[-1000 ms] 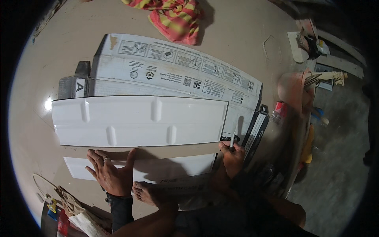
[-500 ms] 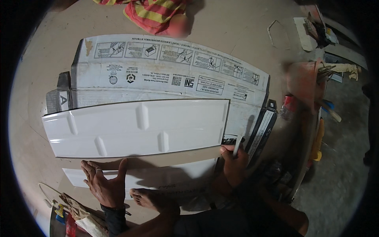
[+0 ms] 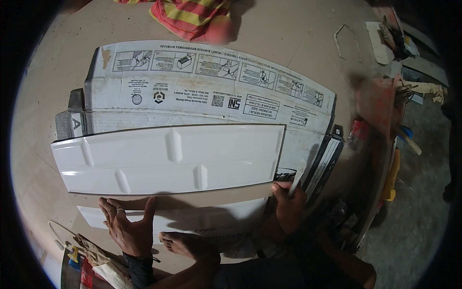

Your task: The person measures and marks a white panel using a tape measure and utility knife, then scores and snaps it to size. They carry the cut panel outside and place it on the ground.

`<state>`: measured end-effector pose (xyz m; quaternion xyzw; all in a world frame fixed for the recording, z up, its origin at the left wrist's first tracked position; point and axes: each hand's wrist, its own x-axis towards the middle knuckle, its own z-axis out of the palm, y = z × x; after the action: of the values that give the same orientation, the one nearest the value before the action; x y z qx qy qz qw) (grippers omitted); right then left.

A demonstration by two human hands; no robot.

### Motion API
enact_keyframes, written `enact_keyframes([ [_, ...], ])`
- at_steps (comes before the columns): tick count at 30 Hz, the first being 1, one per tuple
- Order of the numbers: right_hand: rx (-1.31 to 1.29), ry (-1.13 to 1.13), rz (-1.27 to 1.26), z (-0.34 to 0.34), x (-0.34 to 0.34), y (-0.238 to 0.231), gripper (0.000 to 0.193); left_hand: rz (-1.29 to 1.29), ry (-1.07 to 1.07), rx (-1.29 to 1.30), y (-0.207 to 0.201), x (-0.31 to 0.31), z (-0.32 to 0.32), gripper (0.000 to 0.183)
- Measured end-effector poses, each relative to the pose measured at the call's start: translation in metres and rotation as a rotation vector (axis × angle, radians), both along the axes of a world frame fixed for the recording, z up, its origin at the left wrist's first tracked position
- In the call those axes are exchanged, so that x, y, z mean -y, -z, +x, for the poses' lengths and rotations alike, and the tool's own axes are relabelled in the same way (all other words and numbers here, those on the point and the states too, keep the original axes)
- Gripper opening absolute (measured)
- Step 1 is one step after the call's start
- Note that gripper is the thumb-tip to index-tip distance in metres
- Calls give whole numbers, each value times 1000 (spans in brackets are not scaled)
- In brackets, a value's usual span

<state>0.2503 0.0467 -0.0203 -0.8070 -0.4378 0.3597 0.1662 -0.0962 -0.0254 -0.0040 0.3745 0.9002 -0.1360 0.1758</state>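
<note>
A long white glossy wall tile (image 3: 226, 154) with raised bevelled ridges lies partly over a flattened cardboard box (image 3: 192, 103). At its near right corner, my right hand (image 3: 288, 207) is closed around a slim white pen-like stick (image 3: 298, 179), its kind unclear. The thumb and fingertips of that hand are by the tile's corner. My left hand (image 3: 131, 233) lies with fingers spread just short of the tile's near edge, over a white printed strip (image 3: 94, 216). Nothing shows in the left hand. My forearm and hand shade part of that strip.
My bare foot (image 3: 185, 244) is on the white strip, right of my left hand. A red-and-yellow striped cloth (image 3: 185, 19) lies at the far side. Tools and a reddish container (image 3: 378, 103) line the right edge. A tan bag (image 3: 98, 255) sits at the lower left.
The view has shifted slightly, most visibly on the right side. Both hands keep their poses beside the tile, and the stick stays in my right hand.
</note>
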Motion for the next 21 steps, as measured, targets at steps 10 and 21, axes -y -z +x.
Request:
enact_keyframes([
  [10, -20, 26, -53, -5, -6, -6, 10, 20, -2, 8, -2, 0, -1, 109],
  [21, 66, 120, -191, -7, -7, -11, 14, 33, 55, 3, -1, 3, -2, 109],
])
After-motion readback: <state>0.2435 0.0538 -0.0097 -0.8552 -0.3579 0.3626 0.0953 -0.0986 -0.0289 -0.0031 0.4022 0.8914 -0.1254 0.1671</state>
